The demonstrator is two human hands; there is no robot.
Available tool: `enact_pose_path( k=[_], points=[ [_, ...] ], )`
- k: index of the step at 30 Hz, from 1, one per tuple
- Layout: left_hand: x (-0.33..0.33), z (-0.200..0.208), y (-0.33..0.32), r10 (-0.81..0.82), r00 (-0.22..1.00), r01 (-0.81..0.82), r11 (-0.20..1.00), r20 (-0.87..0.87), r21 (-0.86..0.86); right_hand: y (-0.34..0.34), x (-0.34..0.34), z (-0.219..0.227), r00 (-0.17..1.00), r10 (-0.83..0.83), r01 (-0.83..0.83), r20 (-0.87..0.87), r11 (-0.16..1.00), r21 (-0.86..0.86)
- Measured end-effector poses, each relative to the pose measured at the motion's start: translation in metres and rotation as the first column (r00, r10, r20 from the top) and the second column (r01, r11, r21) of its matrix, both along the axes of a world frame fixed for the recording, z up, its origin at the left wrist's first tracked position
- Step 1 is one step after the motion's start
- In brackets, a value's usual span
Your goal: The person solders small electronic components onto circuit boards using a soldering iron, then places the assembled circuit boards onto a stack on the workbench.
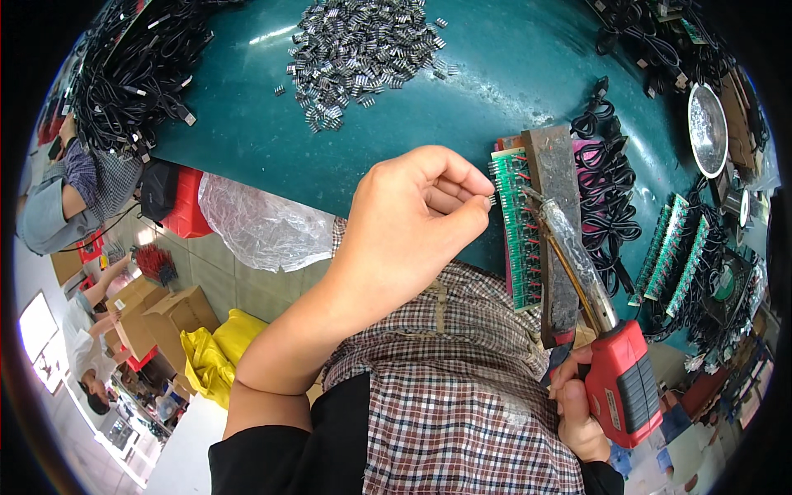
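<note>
Green circuit strip looks stiff and fragile to me; my left hand pinches a tiny light connector by its body, my right hand grips the red soldering iron by its handle.

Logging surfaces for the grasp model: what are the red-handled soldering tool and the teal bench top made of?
Red-handled soldering tool: matte red plastic grip, apparently with dark ribbed panels; dull, tarnished metal shaft. Teal bench top: smooth glossy coating, since it shows light glare; base material unclear.

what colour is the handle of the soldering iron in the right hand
Red with a dark grip panel, clearest in the head view: soldering iron handle.
</note>
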State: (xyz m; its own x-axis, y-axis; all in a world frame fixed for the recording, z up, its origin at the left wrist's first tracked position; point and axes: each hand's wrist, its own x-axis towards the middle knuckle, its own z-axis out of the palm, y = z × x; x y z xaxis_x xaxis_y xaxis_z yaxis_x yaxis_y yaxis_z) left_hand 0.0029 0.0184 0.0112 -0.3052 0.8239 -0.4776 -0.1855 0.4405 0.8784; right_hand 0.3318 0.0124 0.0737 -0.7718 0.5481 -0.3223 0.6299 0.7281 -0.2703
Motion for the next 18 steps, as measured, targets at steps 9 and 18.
enact_pose_path(
  k=[9, 18],
  points=[
    [0.003, -0.008, 0.005, 0.02, 1.0, -0.021, 0.999, 0.019, 0.041, -0.013, 0.001, -0.004, 0.847, -0.521, 0.454, -0.107, 0.812, -0.367],
    [0.004, -0.009, 0.007, -0.001, 1.0, 0.002, 0.999, -0.03, 0.035, 0.003, -0.014, 0.006, 0.854, -0.511, 0.398, -0.094, 0.759, -0.516]
  ],
)
